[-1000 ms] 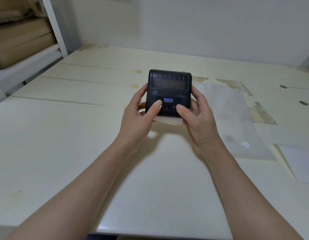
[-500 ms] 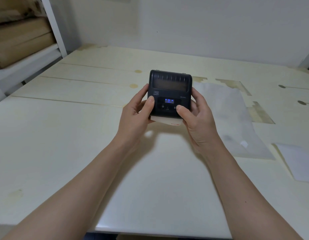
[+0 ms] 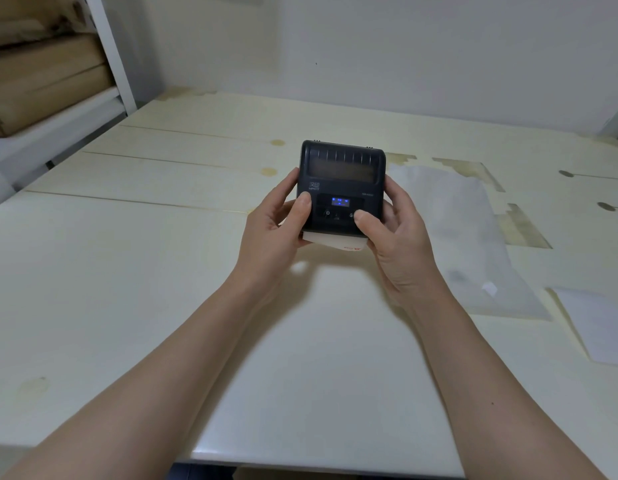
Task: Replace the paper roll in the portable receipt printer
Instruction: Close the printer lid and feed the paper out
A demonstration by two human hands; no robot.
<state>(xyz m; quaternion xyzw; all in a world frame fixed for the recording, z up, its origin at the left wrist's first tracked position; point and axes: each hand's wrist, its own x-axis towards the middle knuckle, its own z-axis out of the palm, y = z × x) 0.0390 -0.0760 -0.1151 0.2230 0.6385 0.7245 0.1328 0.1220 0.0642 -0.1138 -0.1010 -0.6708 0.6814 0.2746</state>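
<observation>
The left thumb (image 3: 303, 202) presses flat on the printer's (image 3: 340, 188) front panel at 9 o'clock; the right thumb (image 3: 364, 218) rests near the buttons at 3 o'clock. The other fingers of both hands curl around the sides and underneath, mostly hidden. So the left hand (image 3: 271, 233) and right hand (image 3: 399, 240) each clamp the black printer between thumb and fingers, holding it above the table (image 3: 93, 271), lid closed, a small blue display (image 3: 340, 201) lit.

A white slip of paper (image 3: 335, 241) with a red mark pokes from the lower edge, toward 6 o'clock.

Risks, as I judge them: a thumb so close to the buttons could press one by accident and feed paper. If the lid release needs one hand, the other holds the printer alone, and it might tip or drop onto the table. Tugging the slip could tear it.

Around the hands: at 3 o'clock a thin translucent sheet (image 3: 467, 237) lies flat, and at 4 o'clock a white sheet (image 3: 598, 327) near the right border. Toward 9 o'clock the table is bare. The near table edge sits at 6 o'clock, under the forearms. At 10 o'clock a white shelf (image 3: 106, 64) holds brown boxes (image 3: 41, 81). No spare roll is visible.
</observation>
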